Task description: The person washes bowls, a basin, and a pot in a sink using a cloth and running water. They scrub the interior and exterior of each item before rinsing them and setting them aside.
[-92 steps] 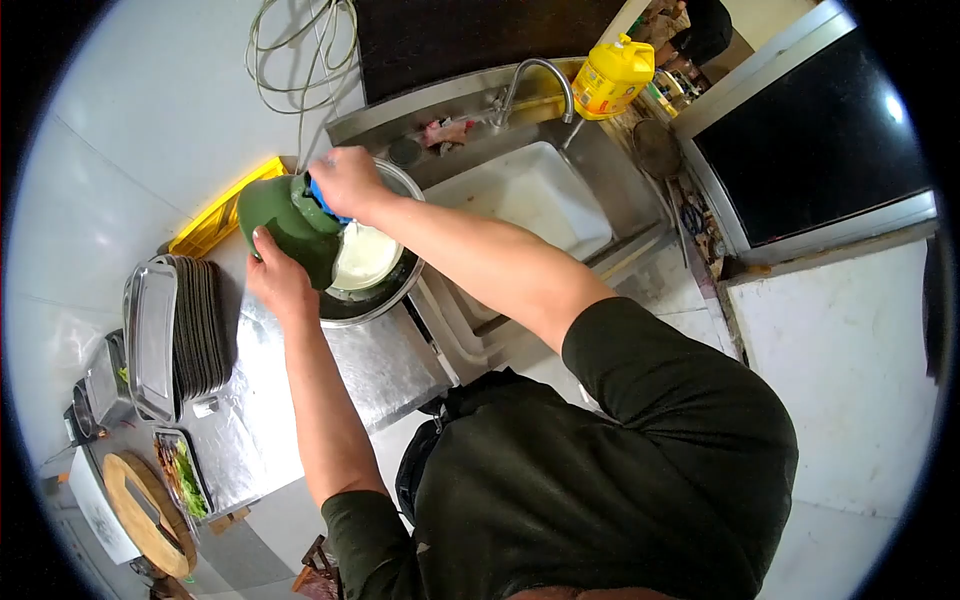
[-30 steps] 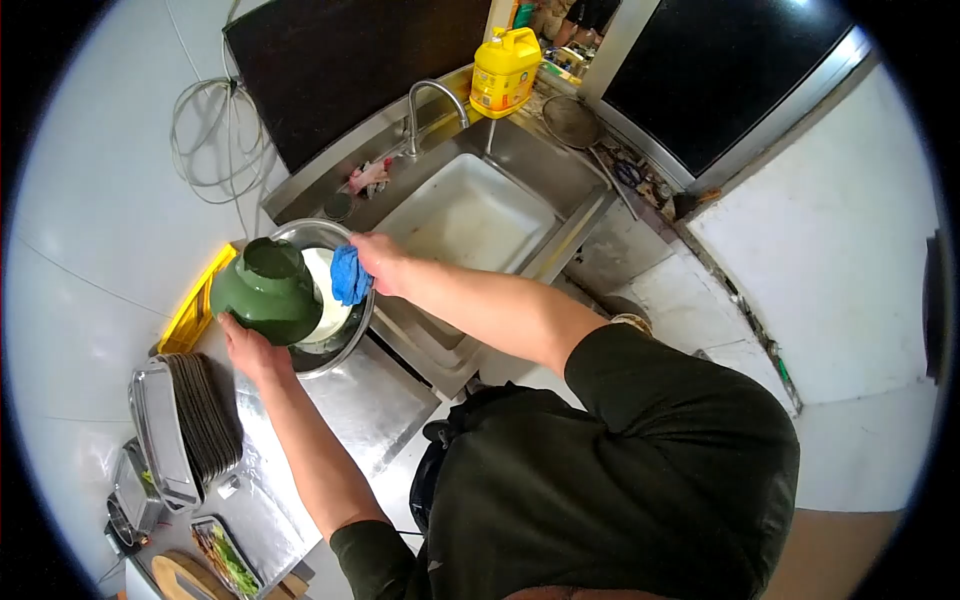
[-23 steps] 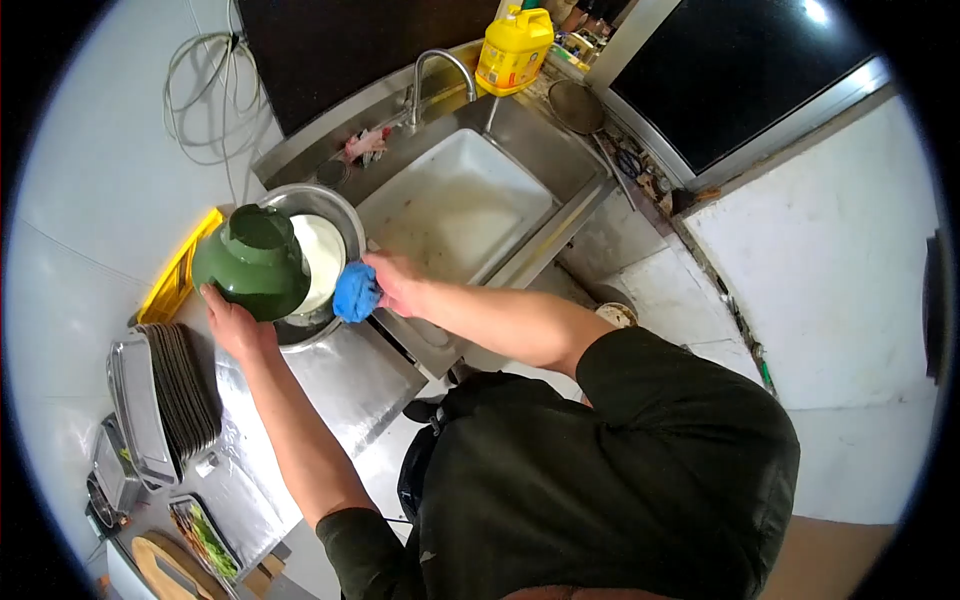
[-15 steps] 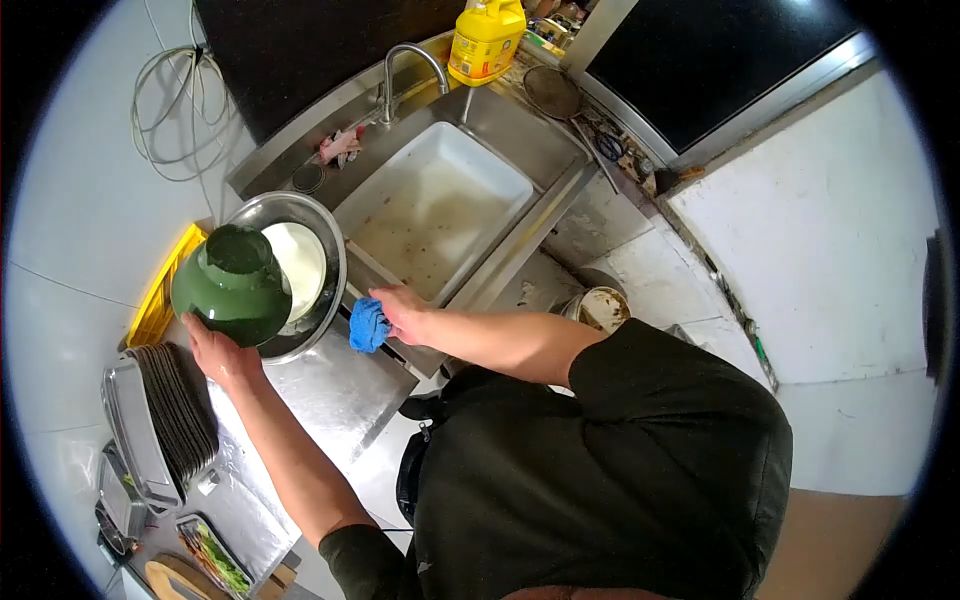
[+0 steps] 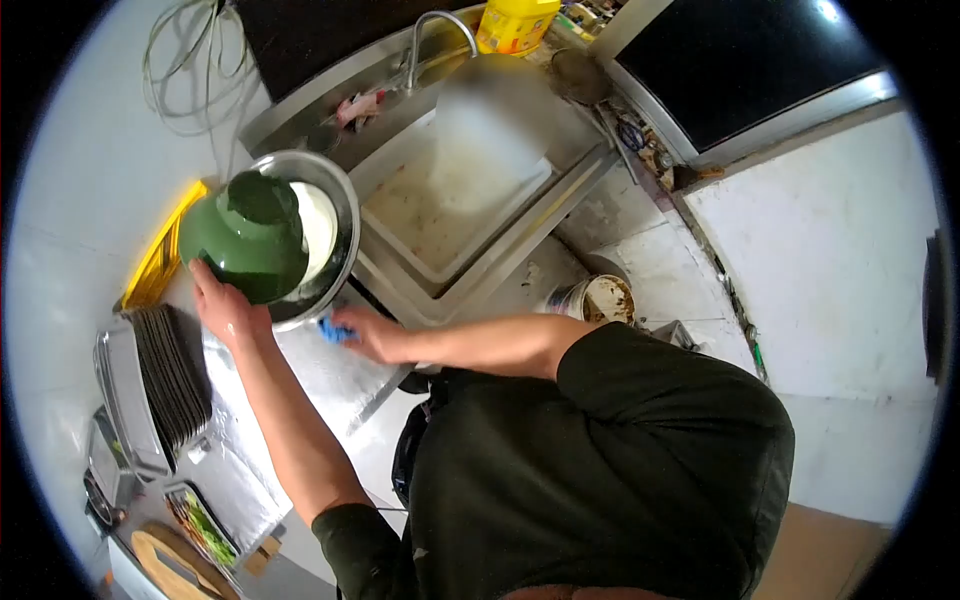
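My left hand (image 5: 228, 305) grips the lower edge of a glossy dark green bowl (image 5: 240, 245), which is tilted, with a ring-like rim or foot turned up. The green bowl overlaps the left side of a round metal basin (image 5: 352, 215), where a white bowl (image 5: 318, 230) sits partly hidden behind it. My right hand (image 5: 375, 335) is closed around a crumpled blue cloth (image 5: 335, 330), just below the basin's lower right edge and above the steel counter (image 5: 325, 375).
Right of the basin, a sink holds a white tub (image 5: 440, 270) of cloudy water under a curved tap (image 5: 415, 50). A yellow jug (image 5: 515, 25) stands behind. Stacked dark trays (image 5: 170, 385), a food tray (image 5: 203, 525) and a bucket (image 5: 608, 298) are nearby.
My right hand with the blue cloth has moved down and left, nearer the counter. The green bowl stays in my left hand over the basin. The camera view has shifted slightly, and a blur covers the tub's far end.
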`<state>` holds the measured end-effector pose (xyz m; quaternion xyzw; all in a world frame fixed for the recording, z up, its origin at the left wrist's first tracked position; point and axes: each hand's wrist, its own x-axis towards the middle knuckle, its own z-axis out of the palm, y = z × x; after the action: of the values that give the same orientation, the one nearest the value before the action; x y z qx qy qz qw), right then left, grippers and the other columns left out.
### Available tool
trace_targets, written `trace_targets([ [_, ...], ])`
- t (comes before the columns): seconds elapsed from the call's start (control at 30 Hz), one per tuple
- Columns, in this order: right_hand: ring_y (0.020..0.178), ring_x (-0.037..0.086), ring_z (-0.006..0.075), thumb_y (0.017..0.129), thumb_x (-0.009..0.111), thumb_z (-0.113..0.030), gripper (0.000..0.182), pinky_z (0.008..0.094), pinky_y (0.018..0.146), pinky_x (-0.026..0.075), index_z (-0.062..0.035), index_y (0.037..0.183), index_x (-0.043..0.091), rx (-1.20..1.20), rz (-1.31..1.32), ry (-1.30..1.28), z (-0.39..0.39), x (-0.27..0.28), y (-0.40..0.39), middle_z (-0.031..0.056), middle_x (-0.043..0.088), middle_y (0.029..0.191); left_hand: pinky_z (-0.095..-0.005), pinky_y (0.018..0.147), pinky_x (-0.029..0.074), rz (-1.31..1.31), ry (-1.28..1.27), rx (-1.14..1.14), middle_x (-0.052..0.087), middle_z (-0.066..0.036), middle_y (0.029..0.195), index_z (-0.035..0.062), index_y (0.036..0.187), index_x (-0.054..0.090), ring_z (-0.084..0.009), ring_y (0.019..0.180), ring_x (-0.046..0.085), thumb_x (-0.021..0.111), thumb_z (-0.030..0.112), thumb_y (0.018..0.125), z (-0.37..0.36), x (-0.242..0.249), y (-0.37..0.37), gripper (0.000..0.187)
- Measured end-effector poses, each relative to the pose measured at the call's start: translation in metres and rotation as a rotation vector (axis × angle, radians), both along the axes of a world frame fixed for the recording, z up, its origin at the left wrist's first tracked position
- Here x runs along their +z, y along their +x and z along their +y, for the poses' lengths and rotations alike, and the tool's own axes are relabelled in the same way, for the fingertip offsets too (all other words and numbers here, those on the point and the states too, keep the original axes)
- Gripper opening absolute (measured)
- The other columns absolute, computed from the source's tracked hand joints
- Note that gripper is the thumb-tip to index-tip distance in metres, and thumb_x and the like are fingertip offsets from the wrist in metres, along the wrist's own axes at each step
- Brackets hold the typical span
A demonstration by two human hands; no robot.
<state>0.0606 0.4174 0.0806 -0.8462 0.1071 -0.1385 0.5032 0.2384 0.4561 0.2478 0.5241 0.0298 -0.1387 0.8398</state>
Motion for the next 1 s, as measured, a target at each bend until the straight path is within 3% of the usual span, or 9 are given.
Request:
trace_targets([
  [0.1, 0.124, 0.045, 0.0304, 0.086, 0.062, -0.012, 0.041, 0.0391, 0.104, 0.037, -0.0042, 0.125, 0.052, 0.139, 0.027, 0.033, 0.013, -0.012, -0.012, 0.0158, 0.046, 0.136, -0.0365, 0.089, 0.047, -0.029, -0.070, -0.107, 0.056, -0.013, 0.119, -0.0016, 0.122, 0.050, -0.0231, 0.104, 0.057, 0.049, 0.035, 0.096, -0.007, -0.014, 0.002, 0.045],
  [0.3, 0.104, 0.059, 0.0306, 0.089, 0.054, -0.019, 0.032, 0.0365, 0.089, 0.047, -0.0049, 0.117, 0.057, -0.020, 0.332, 0.134, -0.078, 0.028, -0.033, 0.0162, 0.062, 0.113, -0.0338, 0.084, 0.048, -0.088, -0.024, -0.178, 0.060, -0.012, 0.113, -0.0024, 0.120, 0.053, -0.0212, 0.097, 0.059, 0.058, 0.027, 0.092, -0.057, -0.002, -0.021, 0.041],
  [0.37, 0.084, 0.063, 0.0234, 0.090, 0.053, -0.023, 0.025, 0.0368, 0.073, 0.050, -0.0044, 0.106, 0.059, -0.095, 0.330, 0.035, -0.151, -0.003, -0.039, 0.0098, 0.066, 0.092, -0.0318, 0.082, 0.048, -0.122, 0.019, -0.203, 0.062, -0.010, 0.107, -0.0034, 0.116, 0.055, -0.0187, 0.091, 0.059, 0.059, 0.027, 0.091, -0.077, -0.002, -0.031, 0.040],
  [0.43, 0.078, 0.060, 0.0150, 0.094, 0.050, -0.025, 0.023, 0.0306, 0.065, 0.050, -0.0051, 0.100, 0.059, -0.190, 0.403, 0.370, -0.248, -0.013, -0.044, 0.0042, 0.063, 0.084, -0.0303, 0.080, 0.047, -0.192, 0.148, -0.289, 0.063, -0.009, 0.104, -0.0038, 0.113, 0.058, -0.0169, 0.089, 0.059, 0.060, 0.026, 0.091, -0.096, 0.007, -0.048, 0.038],
  [0.6, 0.063, 0.061, 0.0168, 0.086, 0.056, -0.017, 0.014, 0.0298, 0.055, 0.051, -0.0032, 0.088, 0.060, -0.588, 0.321, 0.511, -0.491, -0.003, -0.011, 0.0075, 0.062, 0.075, -0.0250, 0.073, 0.046, -0.291, 0.302, -0.454, 0.066, -0.006, 0.090, -0.0057, 0.101, 0.062, -0.0110, 0.080, 0.056, 0.063, 0.022, 0.090, -0.174, -0.012, -0.091, 0.030],
  [0.67, 0.068, 0.064, 0.0231, 0.080, 0.058, -0.020, 0.017, 0.0369, 0.060, 0.052, -0.0040, 0.084, 0.062, -0.480, 0.475, 0.073, -0.545, 0.023, 0.018, 0.0125, 0.064, 0.079, -0.0237, 0.073, 0.046, -0.199, 0.297, -0.529, 0.066, -0.005, 0.088, -0.0063, 0.099, 0.062, -0.0087, 0.079, 0.056, 0.065, 0.018, 0.089, -0.216, -0.025, -0.109, 0.026],
  [0.7, 0.076, 0.065, 0.0295, 0.075, 0.061, -0.024, 0.020, 0.0414, 0.068, 0.052, -0.0076, 0.085, 0.065, -0.135, 0.327, -0.592, -0.582, 0.018, 0.033, 0.0148, 0.065, 0.082, -0.0232, 0.069, 0.046, -0.252, 0.402, -0.547, 0.065, -0.004, 0.084, -0.0064, 0.096, 0.062, -0.0077, 0.075, 0.054, 0.065, 0.017, 0.088, -0.237, -0.033, -0.116, 0.025],
  [0.9, 0.090, 0.062, 0.0399, 0.087, 0.051, -0.035, 0.041, 0.0445, 0.081, 0.049, 0.0024, 0.085, 0.069, -0.017, 0.491, -0.581, -0.623, 0.010, 0.152, 0.0235, 0.065, 0.095, -0.0273, 0.059, 0.046, -0.390, 0.634, -0.553, 0.064, -0.003, 0.072, -0.0064, 0.090, 0.063, -0.0071, 0.067, 0.050, 0.067, 0.023, 0.087, -0.332, -0.105, -0.144, 0.030],
  [1.0, 0.090, 0.062, 0.0385, 0.084, 0.053, -0.032, 0.036, 0.0440, 0.079, 0.049, -0.0005, 0.086, 0.069, -0.006, 0.469, -0.501, -0.615, 0.026, 0.163, 0.0235, 0.065, 0.093, -0.0369, 0.055, 0.046, -0.497, 0.961, -0.521, 0.062, -0.018, 0.065, -0.0024, 0.080, 0.061, -0.0263, 0.059, 0.061, 0.066, 0.027, 0.086, -0.357, -0.108, -0.148, 0.030],
])
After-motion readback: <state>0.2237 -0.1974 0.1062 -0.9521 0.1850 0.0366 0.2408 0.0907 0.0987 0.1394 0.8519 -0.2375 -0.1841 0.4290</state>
